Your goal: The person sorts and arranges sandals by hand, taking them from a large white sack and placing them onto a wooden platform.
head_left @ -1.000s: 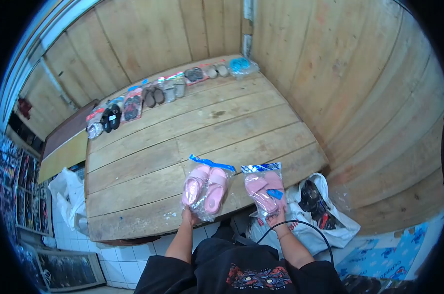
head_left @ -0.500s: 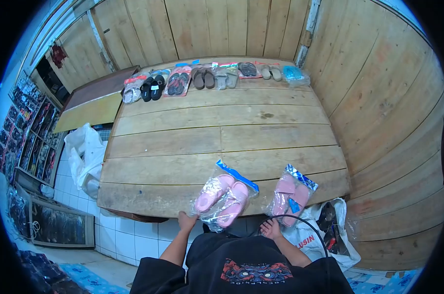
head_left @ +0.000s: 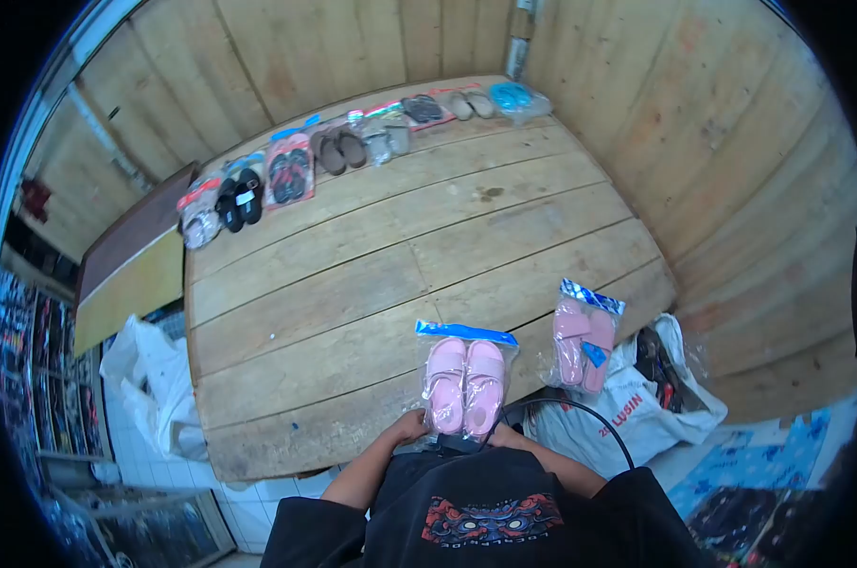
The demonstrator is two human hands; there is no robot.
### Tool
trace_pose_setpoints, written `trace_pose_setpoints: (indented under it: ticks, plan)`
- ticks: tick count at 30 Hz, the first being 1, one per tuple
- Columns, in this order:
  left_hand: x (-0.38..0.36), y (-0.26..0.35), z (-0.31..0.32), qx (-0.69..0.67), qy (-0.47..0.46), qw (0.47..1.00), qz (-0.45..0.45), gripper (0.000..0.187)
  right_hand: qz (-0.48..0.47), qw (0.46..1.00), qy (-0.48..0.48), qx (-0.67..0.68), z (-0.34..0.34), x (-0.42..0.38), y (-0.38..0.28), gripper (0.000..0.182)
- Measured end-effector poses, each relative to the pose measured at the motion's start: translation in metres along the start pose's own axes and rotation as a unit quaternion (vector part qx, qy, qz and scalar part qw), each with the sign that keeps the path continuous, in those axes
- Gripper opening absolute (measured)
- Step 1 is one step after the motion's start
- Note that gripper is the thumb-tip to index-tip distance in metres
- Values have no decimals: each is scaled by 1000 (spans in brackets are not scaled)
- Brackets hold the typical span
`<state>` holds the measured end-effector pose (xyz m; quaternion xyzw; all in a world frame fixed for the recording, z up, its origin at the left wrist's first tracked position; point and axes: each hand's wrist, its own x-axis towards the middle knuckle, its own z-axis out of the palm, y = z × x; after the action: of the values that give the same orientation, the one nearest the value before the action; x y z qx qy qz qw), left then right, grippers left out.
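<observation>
A pair of pink sandals (head_left: 465, 383) lies in a clear plastic bag with a blue top strip, toes pointing away from me, at the table's near edge. My left hand (head_left: 411, 428) is closed on the bag's lower left corner. At the lower right corner, my right hand (head_left: 507, 437) touches or nearly touches the bag; its fingers are hidden by the bag and a black cable (head_left: 580, 405). To the right lies a second bagged pair of pink slippers (head_left: 572, 343), with a blue tag and a blue patterned top strip.
Along the wooden table's (head_left: 343, 293) far edge runs a row of footwear, including black sandals (head_left: 247, 196), brown slippers (head_left: 338, 149) and a blue bagged pair (head_left: 512, 96). A white sack (head_left: 627, 407) stands at the right, another white bag (head_left: 149, 379) at the left. Wooden walls enclose the back and right.
The bagged pink sandals have turned from slanted to straight. My right hand has moved from an open, palm-up pose to the bag's lower right corner. The view has tilted.
</observation>
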<state>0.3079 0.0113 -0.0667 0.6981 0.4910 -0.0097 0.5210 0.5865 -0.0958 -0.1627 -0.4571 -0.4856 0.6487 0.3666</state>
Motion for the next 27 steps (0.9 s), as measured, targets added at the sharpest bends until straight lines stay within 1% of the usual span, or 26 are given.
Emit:
trace_pose_setpoints:
  ticks: [1,2,3,4,5,6,7,8,9,10,11,12,13,14,15,16,17,19,20,21,22,23,24,25,26,27]
  plan:
    - [4,-4,-2,-40,-32,999,-14,48,-1,1000,16,1,4,-4,-20,32]
    - [10,-8,-3,-79,-63,994,-29,43,20,997,64,-28,6,-12,-41,30]
    - [17,-10,-3,-73,-73,994,-23,43,43,991,111,-56,7,-16,-57,29]
    - [21,-10,-5,-42,-47,998,-25,39,44,990,123,-53,3,-13,-50,29]
    - [24,-10,-6,-11,-19,999,-27,35,95,977,125,-144,-3,-8,-42,29]
    - [25,-6,-11,-6,-27,999,-23,35,146,954,124,-232,-6,-5,-35,29]
    - [28,-2,-18,-25,-37,996,-75,30,148,953,131,-229,-2,-4,-50,29]
    - [28,2,-24,-44,-46,990,-128,25,155,934,161,-278,1,-2,-66,31]
    - [30,5,-25,-39,-48,990,-123,25,161,911,190,-328,6,1,-87,32]
    - [33,9,-23,-173,-56,964,-192,20,236,885,198,-348,11,5,-104,34]
    - [36,12,-21,-303,-63,915,-257,16,236,885,203,-347,11,10,-99,34]
    - [43,11,-16,-301,-64,917,-254,16,311,872,217,-310,7,19,-79,35]
    - [53,5,-9,-333,-93,894,-286,12,383,853,228,-271,7,25,-81,37]
    - [62,-1,-1,-364,-121,867,-317,9,381,852,230,-274,7,25,-84,37]
    - [66,-4,4,-367,-120,867,-315,9,428,858,245,-142,14,24,-106,38]
    - [69,-5,8,-371,-121,863,-321,9,467,847,254,-8,18,25,-119,40]
    - [70,-9,12,-375,-122,859,-327,10,466,848,251,-12,17,23,-121,40]
    - [61,-6,5,-403,-113,852,-314,7,411,865,168,234,15,21,-126,52]
    - [53,3,-4,-381,-90,871,-297,7,412,867,161,229,14,24,-128,52]
    - [41,12,-12,-358,-66,888,-282,6,425,853,139,271,15,26,-135,56]
    - [33,13,-16,-364,-59,885,-284,6,437,836,116,313,18,26,-141,60]
    - [26,15,-20,-457,-58,852,-248,7,439,837,109,307,24,26,-147,60]
    - [21,17,-23,-544,-55,811,-207,10,406,849,157,299,32,27,-157,60]
    - [17,22,-26,-548,-47,809,-205,10,370,859,203,291,36,30,-163,61]
    - [14,28,-27,-615,-72,774,-133,14,306,875,193,322,33,35,-149,52]
    - [10,34,-29,-673,-96,731,-59,18,306,878,185,319,32,42,-151,52]
